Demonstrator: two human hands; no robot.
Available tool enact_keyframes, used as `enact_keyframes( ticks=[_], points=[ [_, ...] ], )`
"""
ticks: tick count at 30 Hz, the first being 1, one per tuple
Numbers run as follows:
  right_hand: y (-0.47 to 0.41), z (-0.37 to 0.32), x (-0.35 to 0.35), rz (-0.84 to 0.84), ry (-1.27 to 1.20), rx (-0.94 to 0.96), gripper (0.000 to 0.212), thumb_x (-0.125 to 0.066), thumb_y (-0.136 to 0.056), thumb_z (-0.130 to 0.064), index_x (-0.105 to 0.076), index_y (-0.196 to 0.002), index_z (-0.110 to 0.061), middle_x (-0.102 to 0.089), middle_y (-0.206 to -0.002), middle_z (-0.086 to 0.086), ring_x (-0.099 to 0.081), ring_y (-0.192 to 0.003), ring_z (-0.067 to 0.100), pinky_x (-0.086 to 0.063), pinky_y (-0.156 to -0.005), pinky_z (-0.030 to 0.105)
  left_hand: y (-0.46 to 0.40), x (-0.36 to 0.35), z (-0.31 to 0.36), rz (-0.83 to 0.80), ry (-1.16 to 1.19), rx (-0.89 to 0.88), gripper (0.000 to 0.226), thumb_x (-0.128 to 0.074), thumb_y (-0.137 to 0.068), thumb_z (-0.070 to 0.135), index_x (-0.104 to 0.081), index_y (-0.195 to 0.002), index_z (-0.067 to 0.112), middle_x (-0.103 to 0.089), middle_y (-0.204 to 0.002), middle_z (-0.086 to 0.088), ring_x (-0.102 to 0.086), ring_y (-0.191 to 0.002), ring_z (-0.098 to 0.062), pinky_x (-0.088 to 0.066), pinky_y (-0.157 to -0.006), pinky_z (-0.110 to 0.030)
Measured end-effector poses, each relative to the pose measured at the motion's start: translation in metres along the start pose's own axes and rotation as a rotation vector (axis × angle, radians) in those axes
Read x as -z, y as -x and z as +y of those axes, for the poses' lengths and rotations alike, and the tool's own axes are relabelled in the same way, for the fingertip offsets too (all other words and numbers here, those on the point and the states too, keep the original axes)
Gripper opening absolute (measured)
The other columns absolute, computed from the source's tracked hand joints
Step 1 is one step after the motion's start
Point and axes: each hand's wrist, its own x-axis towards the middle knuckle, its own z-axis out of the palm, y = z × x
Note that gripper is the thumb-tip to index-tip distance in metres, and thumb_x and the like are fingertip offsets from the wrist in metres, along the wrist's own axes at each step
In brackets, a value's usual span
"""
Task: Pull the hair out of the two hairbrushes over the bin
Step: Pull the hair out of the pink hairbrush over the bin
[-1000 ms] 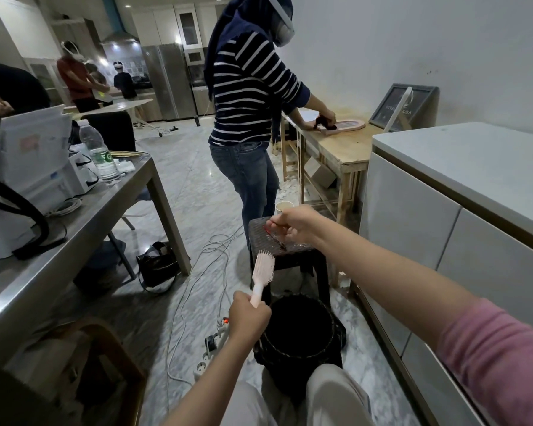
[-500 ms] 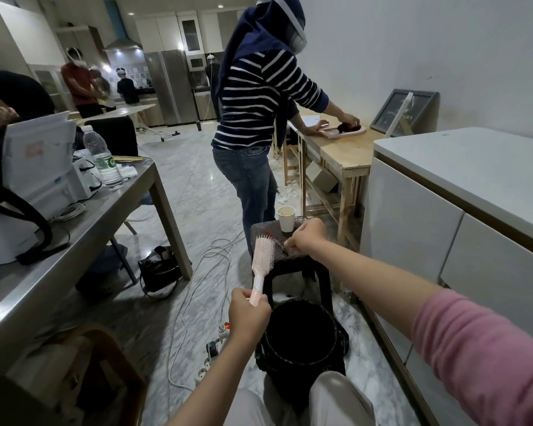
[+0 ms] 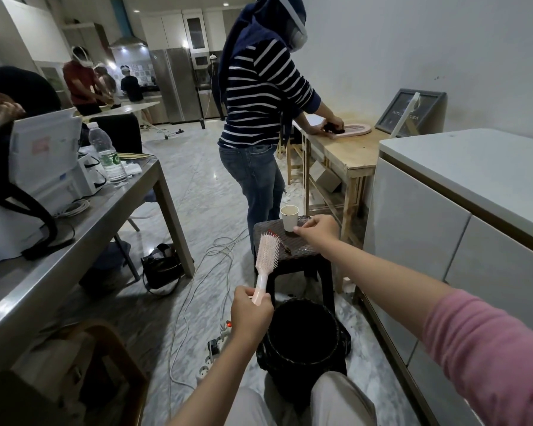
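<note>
one brush in view: pink hairbrush [image 3: 269, 249], upright, bristles facing right, held above the near-left rim of the bin [image 3: 302, 339]
my left hand [image 3: 250, 315]: fingers wrapped round the brush handle
my right hand [image 3: 317, 230]: fingers curled and pinched over the dark stool [image 3: 290, 244], near the paper cup [image 3: 289, 218]; whether it holds anything i cannot tell
bin: black, on the floor between my knees and the stool

One pink hairbrush [image 3: 268, 252] in view, near centre; a second can't be made out. One black bin [image 3: 302, 336] on the floor, near. One dark stool [image 3: 290, 247]. One paper cup [image 3: 289, 217] on it. One water bottle [image 3: 107, 155] on the left desk [image 3: 83, 229]. One black bag [image 3: 162, 267] on the floor. Two hands: left hand [image 3: 250, 315], right hand [image 3: 319, 230]. One striped-top person [image 3: 259, 118] in the middle, three people far left.
</note>
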Motion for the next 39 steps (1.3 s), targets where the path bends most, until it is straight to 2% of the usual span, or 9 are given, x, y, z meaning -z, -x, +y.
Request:
enact_keyframes(
  ticks=[3,7,10,16,19,24,27,33,39],
  points=[
    [-0.002,0.002,-0.001,-0.114,-0.072,0.000,0.045,-0.086,-0.066,-0.023,-0.064,-0.101,-0.008,-0.067,-0.102,0.009,-0.065,-0.097,0.025,-0.054,-0.084,0.035,0.003,-0.001,0.001,0.002,-0.015,-0.012,0.013,-0.059,-0.084,0.017,-0.047,-0.087,0.013,-0.057,-0.078,-0.007,-0.051,-0.060,-0.022,-0.042,-0.057,-0.033],
    [0.006,-0.002,0.002,-0.437,-0.043,0.125,0.097,-0.088,-0.061,-0.032,-0.039,-0.142,-0.009,-0.048,-0.140,0.009,-0.051,-0.124,0.025,-0.044,-0.097,0.030,0.010,-0.001,0.005,-0.024,-0.047,-0.055,0.014,-0.061,-0.084,0.017,-0.049,-0.089,0.012,-0.057,-0.077,-0.004,-0.052,-0.058,-0.019,-0.041,-0.054,-0.029],
    [0.006,-0.006,0.002,-0.478,0.130,0.240,0.084,-0.088,-0.063,-0.029,-0.051,-0.135,-0.006,-0.055,-0.133,0.008,-0.053,-0.113,0.017,-0.042,-0.089,0.023,0.015,0.000,0.006,-0.034,-0.057,-0.117,0.014,-0.062,-0.083,0.015,-0.052,-0.090,0.009,-0.058,-0.075,-0.004,-0.052,-0.057,-0.017,-0.041,-0.053,-0.029],
    [0.001,-0.007,0.003,-0.302,0.116,0.307,0.043,-0.087,-0.065,-0.025,-0.074,-0.101,-0.006,-0.072,-0.099,0.010,-0.061,-0.082,0.012,-0.048,-0.068,0.020,0.022,0.002,0.006,-0.026,-0.054,-0.187,0.015,-0.064,-0.085,0.014,-0.053,-0.091,0.005,-0.055,-0.072,-0.002,-0.050,-0.054,-0.013,-0.040,-0.048,-0.025],
    [0.002,-0.008,0.002,-0.208,0.113,0.339,0.026,-0.084,-0.070,-0.022,-0.077,-0.091,-0.007,-0.074,-0.089,0.009,-0.063,-0.076,0.010,-0.052,-0.070,0.023,0.023,0.002,0.009,-0.030,-0.043,-0.187,0.013,-0.063,-0.085,0.012,-0.054,-0.092,0.005,-0.055,-0.071,-0.002,-0.049,-0.053,-0.013,-0.040,-0.048,-0.026],
    [0.008,-0.008,-0.006,-0.078,0.339,0.441,0.015,-0.077,-0.078,-0.023,-0.077,-0.082,-0.008,-0.074,-0.083,0.007,-0.068,-0.080,0.019,-0.056,-0.077,0.034,0.025,-0.005,0.013,-0.035,-0.017,-0.134,0.011,-0.062,-0.082,0.012,-0.051,-0.082,0.012,-0.055,-0.068,-0.001,-0.049,-0.054,-0.016,-0.041,-0.053,-0.029],
    [0.015,-0.010,-0.009,-0.098,0.471,0.521,0.006,-0.069,-0.083,-0.010,-0.073,-0.081,-0.007,-0.072,-0.089,0.008,-0.065,-0.086,0.022,-0.051,-0.075,0.030,0.028,-0.009,0.013,-0.036,-0.023,-0.102,0.015,-0.061,-0.082,0.012,-0.048,-0.078,0.016,-0.055,-0.069,-0.002,-0.052,-0.058,-0.019,-0.042,-0.055,-0.030],
    [0.013,-0.011,-0.011,-0.008,0.220,0.382,0.003,-0.065,-0.082,-0.004,-0.067,-0.080,-0.006,-0.068,-0.088,0.010,-0.060,-0.080,0.020,-0.051,-0.073,0.034,0.024,-0.003,0.014,0.010,0.017,-0.012,0.015,-0.061,-0.084,0.015,-0.046,-0.082,0.013,-0.056,-0.075,-0.007,-0.051,-0.059,-0.021,-0.042,-0.056,-0.031],
    [0.013,-0.003,-0.007,-0.034,0.066,0.182,0.028,-0.054,-0.089,-0.006,-0.065,-0.114,-0.006,-0.066,-0.110,0.010,-0.061,-0.101,0.023,-0.044,-0.077,0.025,0.021,0.004,0.017,-0.031,0.130,0.027,0.013,-0.061,-0.084,0.018,-0.050,-0.088,0.012,-0.064,-0.083,-0.019,-0.047,-0.052,-0.018,-0.037,-0.049,-0.027]
  ],
)
